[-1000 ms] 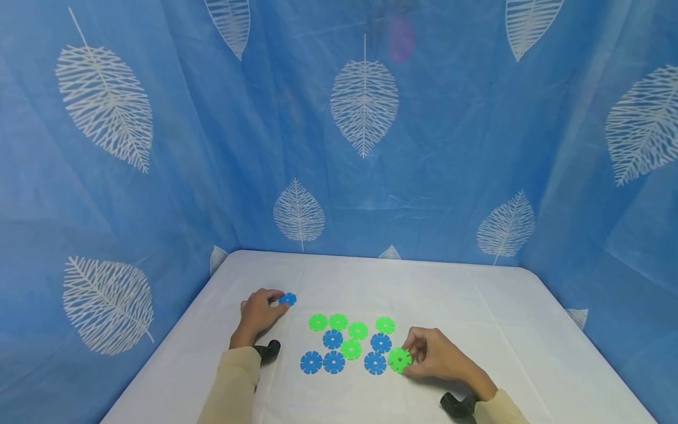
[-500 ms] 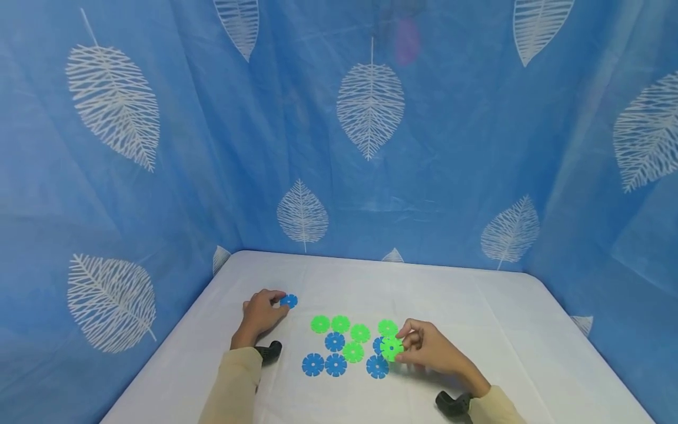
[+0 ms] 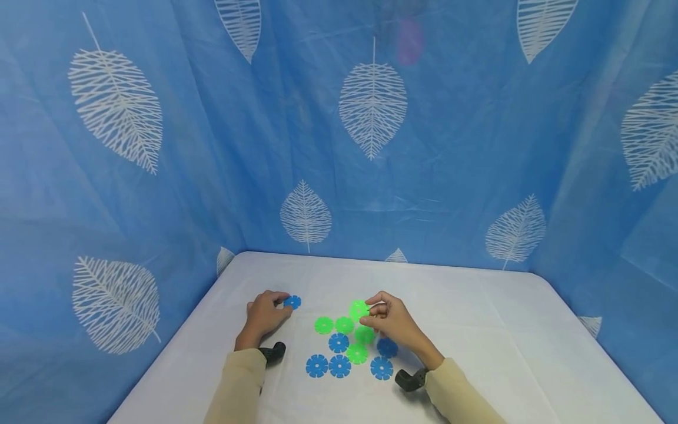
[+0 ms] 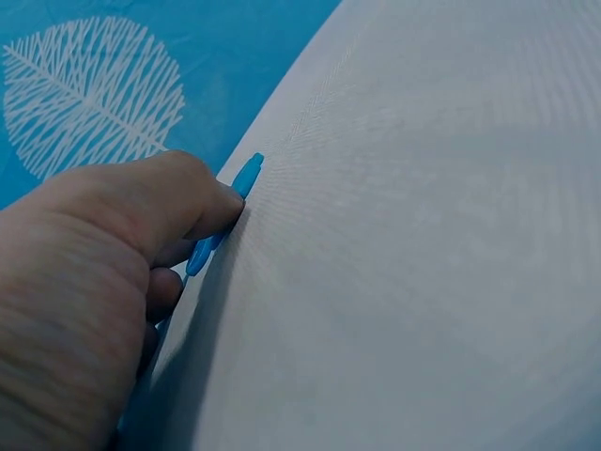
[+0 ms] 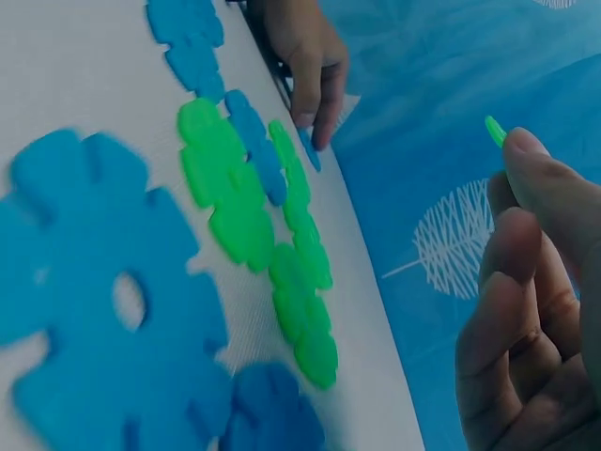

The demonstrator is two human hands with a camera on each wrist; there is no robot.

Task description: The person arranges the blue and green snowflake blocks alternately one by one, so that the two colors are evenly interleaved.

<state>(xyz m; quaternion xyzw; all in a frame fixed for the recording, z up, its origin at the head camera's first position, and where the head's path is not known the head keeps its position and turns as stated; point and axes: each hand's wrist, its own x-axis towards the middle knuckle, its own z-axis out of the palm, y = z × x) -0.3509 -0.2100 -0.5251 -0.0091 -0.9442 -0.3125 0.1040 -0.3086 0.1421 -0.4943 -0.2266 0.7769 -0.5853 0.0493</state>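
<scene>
My left hand point(image 3: 263, 315), at the left of the table, pinches a blue notched plastic disc point(image 3: 292, 302) between thumb and fingers. In the left wrist view this blue disc point(image 4: 252, 174) shows edge-on, just above the white cloth. My right hand point(image 3: 393, 321) pinches a bright green notched disc point(image 3: 358, 310) and holds it up over the far side of the loose discs. Only a sliver of that green disc point(image 5: 496, 132) shows past the thumb in the right wrist view. Below the right hand lie green discs point(image 3: 357, 353) and blue discs point(image 3: 381, 368).
Several more discs lie flat mid-table, among them a green one point(image 3: 324, 325) and a blue one point(image 3: 316, 365). White cloth point(image 3: 466, 330) covers the table. A blue leaf-patterned curtain point(image 3: 424, 147) stands round the back and sides.
My right hand has lifted the green disc from the right of the group and carried it left and away from me. My left hand keeps its pinch on the blue disc, almost still.
</scene>
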